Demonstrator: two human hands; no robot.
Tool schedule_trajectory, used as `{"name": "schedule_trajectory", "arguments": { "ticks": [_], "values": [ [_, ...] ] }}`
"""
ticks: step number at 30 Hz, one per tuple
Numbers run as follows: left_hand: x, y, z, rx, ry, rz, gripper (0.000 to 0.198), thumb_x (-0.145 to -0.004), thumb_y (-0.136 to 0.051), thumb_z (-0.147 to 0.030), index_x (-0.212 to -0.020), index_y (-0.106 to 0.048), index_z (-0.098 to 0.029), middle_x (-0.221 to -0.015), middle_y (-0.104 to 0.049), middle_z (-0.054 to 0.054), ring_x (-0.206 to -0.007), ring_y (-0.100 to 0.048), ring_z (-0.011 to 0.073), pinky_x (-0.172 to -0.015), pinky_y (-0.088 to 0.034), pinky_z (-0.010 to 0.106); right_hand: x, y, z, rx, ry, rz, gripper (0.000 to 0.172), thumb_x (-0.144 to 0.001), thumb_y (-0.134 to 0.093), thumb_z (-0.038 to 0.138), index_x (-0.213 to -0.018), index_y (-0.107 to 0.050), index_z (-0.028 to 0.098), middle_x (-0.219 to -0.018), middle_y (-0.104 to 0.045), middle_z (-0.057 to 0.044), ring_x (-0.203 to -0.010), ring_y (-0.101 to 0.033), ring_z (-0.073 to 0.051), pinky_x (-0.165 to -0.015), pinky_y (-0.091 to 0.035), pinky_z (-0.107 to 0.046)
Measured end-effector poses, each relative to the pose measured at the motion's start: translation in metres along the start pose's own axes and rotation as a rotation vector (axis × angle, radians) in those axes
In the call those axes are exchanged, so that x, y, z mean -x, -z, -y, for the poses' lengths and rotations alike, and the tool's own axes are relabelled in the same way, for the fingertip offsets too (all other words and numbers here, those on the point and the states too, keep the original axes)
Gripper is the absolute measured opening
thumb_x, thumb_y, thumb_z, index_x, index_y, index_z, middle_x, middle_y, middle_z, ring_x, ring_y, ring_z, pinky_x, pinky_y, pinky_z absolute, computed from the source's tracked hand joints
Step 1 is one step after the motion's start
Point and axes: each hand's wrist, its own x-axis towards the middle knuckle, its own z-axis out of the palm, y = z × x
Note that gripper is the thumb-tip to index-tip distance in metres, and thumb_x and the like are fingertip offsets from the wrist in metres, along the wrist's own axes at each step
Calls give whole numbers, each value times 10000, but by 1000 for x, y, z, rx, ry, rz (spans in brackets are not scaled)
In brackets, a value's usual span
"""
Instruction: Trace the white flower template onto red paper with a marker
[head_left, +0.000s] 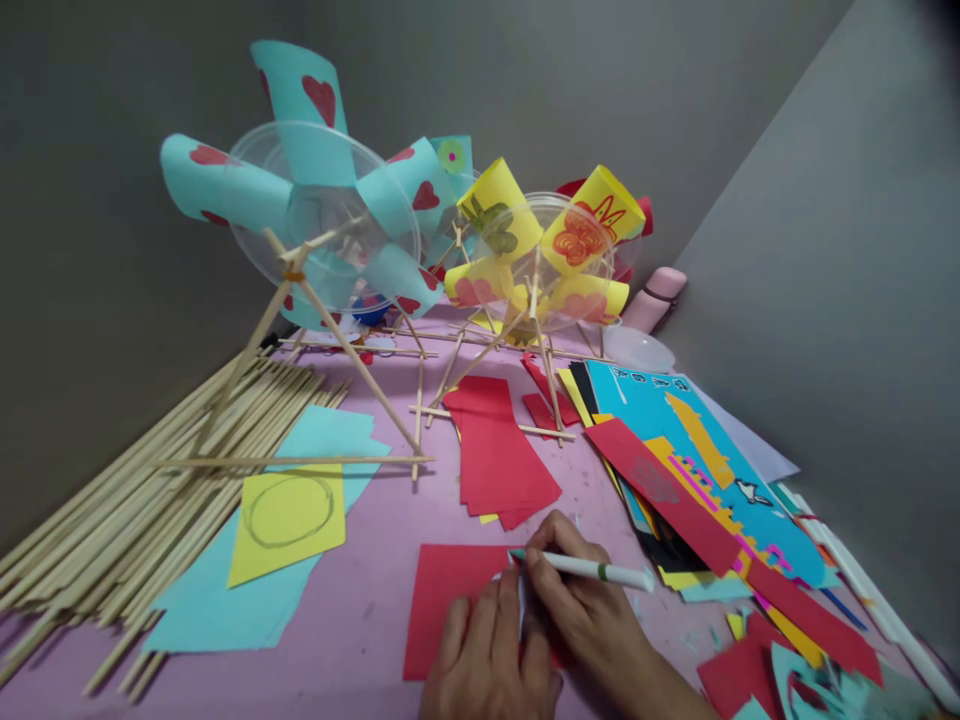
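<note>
A sheet of red paper (442, 580) lies on the table in front of me. My left hand (487, 655) rests on it, fingers lying flat and pressing it down. Between my hands shows a thin white piece (522, 605), mostly hidden by the left fingers. My right hand (581, 610) is closed around a white marker pen (615, 572) with a green band. Its tip touches or hovers just over the red sheet's upper edge, beside the left fingertips; which of the two I cannot tell. Beyond the sheet is a stack of red paper pieces (502, 455).
Left lie wooden sticks (210, 450), blue paper (232, 590) and a yellow square (285, 520) with a drawn circle. Blue-bladed (311, 110) and yellow-bladed (592, 225) pinwheel-like models stand behind on stick frames. Right are a blue folder (675, 430), red strips (667, 490) and paper scraps (817, 690).
</note>
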Motion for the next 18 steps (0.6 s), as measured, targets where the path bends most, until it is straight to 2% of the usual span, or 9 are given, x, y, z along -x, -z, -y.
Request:
{"name": "schedule_trajectory", "arguments": {
  "ticks": [6, 18],
  "values": [
    [2, -4, -1, 11, 8, -35, 359, -954, -304, -227, -849, -645, -186, -941, -724, 102, -816, -654, 221, -815, -389, 373, 1, 1, 0, 42, 7, 2, 176, -915, -408, 215, -751, -468, 230, -649, -472, 41, -552, -454, -128, -511, -360, -225],
    [-3, 4, 1, -25, -24, 4, 350, -955, -313, -227, -888, -653, -173, -943, -723, 95, -818, -656, 224, -814, -404, 362, 2, 1, -2, 9, 21, 20, 154, -893, -406, 218, -743, -436, 233, -649, -443, 45, -545, -419, -125, -498, -339, -228]
  ]
}}
